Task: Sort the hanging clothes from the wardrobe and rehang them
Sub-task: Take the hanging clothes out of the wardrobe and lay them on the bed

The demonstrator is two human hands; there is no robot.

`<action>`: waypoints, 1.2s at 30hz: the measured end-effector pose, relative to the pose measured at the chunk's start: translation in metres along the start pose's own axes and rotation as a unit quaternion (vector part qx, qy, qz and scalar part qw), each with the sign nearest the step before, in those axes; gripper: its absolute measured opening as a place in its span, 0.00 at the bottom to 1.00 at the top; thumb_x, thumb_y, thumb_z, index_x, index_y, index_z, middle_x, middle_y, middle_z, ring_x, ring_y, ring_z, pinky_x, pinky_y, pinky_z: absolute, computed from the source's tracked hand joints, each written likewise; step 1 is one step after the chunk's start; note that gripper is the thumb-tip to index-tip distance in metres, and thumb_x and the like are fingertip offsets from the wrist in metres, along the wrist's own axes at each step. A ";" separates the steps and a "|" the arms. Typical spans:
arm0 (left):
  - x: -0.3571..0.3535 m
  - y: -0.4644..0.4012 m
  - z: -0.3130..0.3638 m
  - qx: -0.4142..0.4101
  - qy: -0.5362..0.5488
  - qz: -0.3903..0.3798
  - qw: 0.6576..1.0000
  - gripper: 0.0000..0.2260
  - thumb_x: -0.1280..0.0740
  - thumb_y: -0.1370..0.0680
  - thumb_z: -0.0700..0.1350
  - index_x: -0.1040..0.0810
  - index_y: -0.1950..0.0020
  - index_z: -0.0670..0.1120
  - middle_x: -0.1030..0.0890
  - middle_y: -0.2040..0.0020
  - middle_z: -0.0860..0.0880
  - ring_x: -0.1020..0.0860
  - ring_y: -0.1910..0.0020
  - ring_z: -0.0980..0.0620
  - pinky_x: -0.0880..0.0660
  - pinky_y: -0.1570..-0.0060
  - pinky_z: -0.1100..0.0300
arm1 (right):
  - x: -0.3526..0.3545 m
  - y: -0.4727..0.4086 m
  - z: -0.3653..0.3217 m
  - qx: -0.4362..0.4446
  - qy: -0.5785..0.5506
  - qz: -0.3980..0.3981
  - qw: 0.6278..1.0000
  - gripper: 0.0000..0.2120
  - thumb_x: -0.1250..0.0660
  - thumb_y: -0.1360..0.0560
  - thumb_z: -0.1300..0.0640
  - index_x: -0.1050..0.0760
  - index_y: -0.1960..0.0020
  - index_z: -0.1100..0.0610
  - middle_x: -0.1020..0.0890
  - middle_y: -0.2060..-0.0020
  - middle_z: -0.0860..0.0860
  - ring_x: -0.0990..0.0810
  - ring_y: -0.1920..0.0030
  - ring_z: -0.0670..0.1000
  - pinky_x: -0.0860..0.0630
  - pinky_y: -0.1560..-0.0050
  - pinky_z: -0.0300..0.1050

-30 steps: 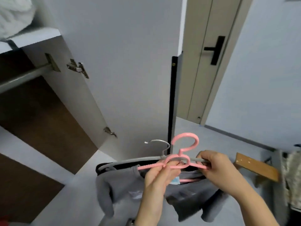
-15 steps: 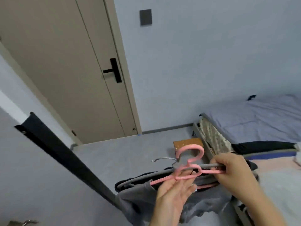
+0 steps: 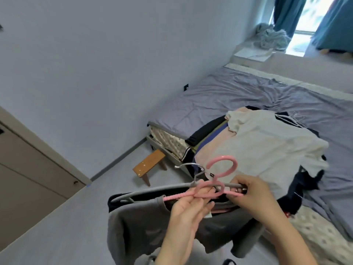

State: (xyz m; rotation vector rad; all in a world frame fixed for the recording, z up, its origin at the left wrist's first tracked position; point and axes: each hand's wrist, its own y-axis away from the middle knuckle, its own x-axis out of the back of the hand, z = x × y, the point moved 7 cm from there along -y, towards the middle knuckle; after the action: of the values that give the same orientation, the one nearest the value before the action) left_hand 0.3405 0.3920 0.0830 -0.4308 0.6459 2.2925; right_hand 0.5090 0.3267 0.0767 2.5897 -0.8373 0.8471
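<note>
1. Left hand [image 3: 188, 205]: palm up, fingers curled under the pink hanger [image 3: 215, 185] at its neck, holding it from below.
2. Right hand [image 3: 254, 196]: pinching the ends of the pink hanger and the grey hanger [image 3: 152, 191] together, just right of the left hand.
3. Grey garment [image 3: 145, 224] w/ a black one behind: hanging off the hangers, below and left of both hands.
4. Pile of clothes [image 3: 267, 146] on the bed [image 3: 229, 92]: beyond the right hand, white top uppermost.
5. Wooden stool [image 3: 149, 165] on the floor: beyond the left hand, beside the bed's corner.
</note>
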 end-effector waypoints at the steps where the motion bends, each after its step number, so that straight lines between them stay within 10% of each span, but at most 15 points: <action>1: -0.011 -0.008 -0.007 0.007 -0.015 -0.008 1.000 0.14 0.44 0.20 0.34 0.25 0.37 0.38 0.18 0.42 0.43 0.21 0.40 0.48 0.30 0.34 0.48 | 0.012 0.001 0.011 -0.016 -0.005 0.008 1.000 0.12 0.27 0.36 0.64 0.24 0.69 0.48 0.25 0.76 0.44 0.30 0.72 0.42 0.33 0.68 0.42; 28: -0.207 -0.295 -0.002 0.114 -0.104 -0.206 0.966 0.14 0.28 0.32 0.33 0.21 0.48 0.38 0.16 0.49 0.44 0.18 0.47 0.46 0.20 0.53 0.59 | 0.214 -0.166 0.116 -0.193 0.046 0.195 0.961 0.15 0.26 0.37 0.60 0.29 0.75 0.47 0.23 0.75 0.41 0.26 0.70 0.43 0.37 0.69 0.33; 36: -0.290 -0.379 0.052 -0.004 -0.238 -0.330 0.913 0.15 0.43 0.21 0.33 0.23 0.39 0.45 0.18 0.42 0.51 0.22 0.40 0.55 0.26 0.40 0.55 | 0.299 -0.237 0.098 -0.169 0.084 0.257 0.948 0.17 0.24 0.36 0.58 0.32 0.73 0.50 0.29 0.73 0.47 0.32 0.70 0.45 0.40 0.70 0.36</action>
State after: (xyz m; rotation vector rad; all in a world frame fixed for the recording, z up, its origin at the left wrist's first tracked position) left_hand 0.8047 0.5013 0.1393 -0.0561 0.1935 1.6510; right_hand 0.8931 0.3411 0.1617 1.9947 -1.4892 0.9373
